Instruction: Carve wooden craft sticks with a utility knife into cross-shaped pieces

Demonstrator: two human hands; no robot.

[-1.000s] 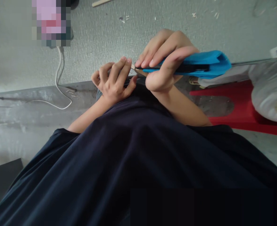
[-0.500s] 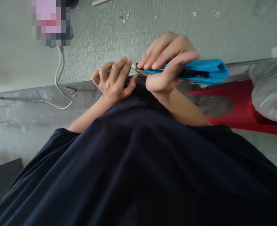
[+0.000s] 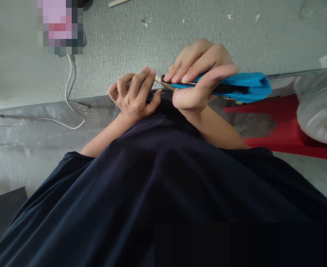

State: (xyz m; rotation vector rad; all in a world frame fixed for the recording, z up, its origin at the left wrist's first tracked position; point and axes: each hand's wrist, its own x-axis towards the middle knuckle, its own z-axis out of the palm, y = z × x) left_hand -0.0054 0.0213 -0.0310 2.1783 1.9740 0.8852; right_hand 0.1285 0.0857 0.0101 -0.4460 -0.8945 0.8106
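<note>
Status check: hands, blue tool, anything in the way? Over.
Right hand gripping blue tool. Left hand at thin pale stick, showing at the tool's tip. Nothing seen blocking either hand; pale scraps lie beyond.

Your blue tool [image 3: 248, 86] looks smooth, faintly glossy plastic; pale strip [image 3: 158, 79] at its tip, matt and wood-like; your shirt [image 3: 124, 178], matt dark cloth; tabletop [image 3: 107, 48], finely ridged with a dull sheen; red seat [image 3: 287, 126], smooth plastic.
</note>
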